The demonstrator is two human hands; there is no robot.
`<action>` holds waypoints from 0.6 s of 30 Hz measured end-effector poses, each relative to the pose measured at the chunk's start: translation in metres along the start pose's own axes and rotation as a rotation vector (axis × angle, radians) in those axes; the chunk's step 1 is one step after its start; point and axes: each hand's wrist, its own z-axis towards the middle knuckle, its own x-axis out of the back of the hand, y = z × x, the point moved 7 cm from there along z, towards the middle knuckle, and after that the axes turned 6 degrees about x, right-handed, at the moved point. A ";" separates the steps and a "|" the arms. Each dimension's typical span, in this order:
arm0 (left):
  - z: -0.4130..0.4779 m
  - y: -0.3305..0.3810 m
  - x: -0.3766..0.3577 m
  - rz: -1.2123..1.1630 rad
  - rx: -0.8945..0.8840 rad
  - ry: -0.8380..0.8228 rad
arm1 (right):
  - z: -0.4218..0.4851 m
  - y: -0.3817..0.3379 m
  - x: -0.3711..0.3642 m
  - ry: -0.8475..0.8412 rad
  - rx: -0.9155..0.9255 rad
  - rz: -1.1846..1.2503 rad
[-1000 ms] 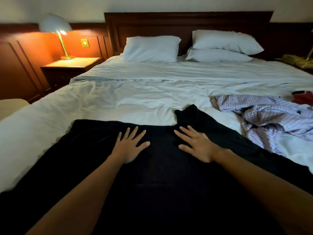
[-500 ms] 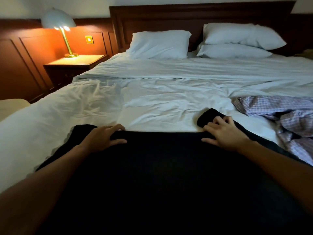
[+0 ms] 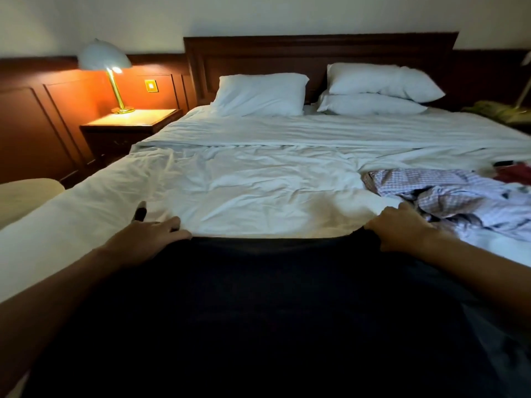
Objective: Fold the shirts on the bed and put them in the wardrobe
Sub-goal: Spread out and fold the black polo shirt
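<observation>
A: What lies on the bed [image 3: 258, 191]?

B: A black shirt [image 3: 273, 311] is spread over the near part of it, flat on the white sheet. To the right lies a checked shirt [image 3: 445, 193], crumpled and unfolded. Just behind that one is a red thing [image 3: 515, 175], cut off by the edge of the view, so I cannot name it.

A: And the hands?

B: Both are at the far edge of the black shirt, one at each end. The left hand [image 3: 149, 239] has its fingers bent over the edge and holds the cloth. The right hand [image 3: 402, 229] is also curled, with the knuckles up, and it grips the cloth at the right end. Its fingertips are hidden under the fold.

A: What is difficult to see?

B: The black shirt is very dark, so no collar or sleeve is readable, and its lower part runs out of the view. A small dark piece [image 3: 140, 211] shows on the sheet just beyond the left hand; I cannot tell if it belongs to the shirt.

A: And further away?

B: Three white pillows [image 3: 261, 94] lean at the wooden headboard [image 3: 316, 56], two of them stacked on the right. A lit lamp [image 3: 105, 61] stands on the nightstand [image 3: 129, 123] at the left.
</observation>
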 end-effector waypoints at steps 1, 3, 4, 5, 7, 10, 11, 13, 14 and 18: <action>-0.011 0.001 0.000 0.025 0.019 -0.042 | -0.015 -0.005 0.001 0.017 0.020 0.012; -0.032 0.006 0.004 0.028 0.046 -0.104 | -0.042 -0.012 -0.003 0.028 0.063 0.092; -0.042 0.009 0.006 0.033 0.064 -0.138 | -0.054 -0.015 -0.009 0.015 0.089 0.162; -0.052 0.013 0.008 0.061 0.082 -0.163 | -0.065 -0.018 -0.015 -0.005 0.110 0.243; -0.067 0.020 0.010 0.174 0.134 -0.202 | -0.081 -0.021 -0.024 0.006 0.125 0.439; -0.084 0.025 0.009 0.322 0.224 -0.272 | -0.101 -0.023 -0.026 0.126 0.150 0.762; -0.089 0.022 0.005 0.329 0.260 -0.322 | -0.106 -0.025 -0.026 0.149 0.172 0.806; -0.098 0.017 0.004 0.287 0.346 -0.449 | -0.115 -0.029 -0.025 0.170 0.194 0.830; -0.101 0.017 0.006 0.265 0.379 -0.516 | -0.118 -0.029 -0.025 0.169 0.203 0.833; -0.087 0.035 0.029 0.096 0.433 -0.373 | -0.122 -0.025 -0.025 0.162 0.178 0.845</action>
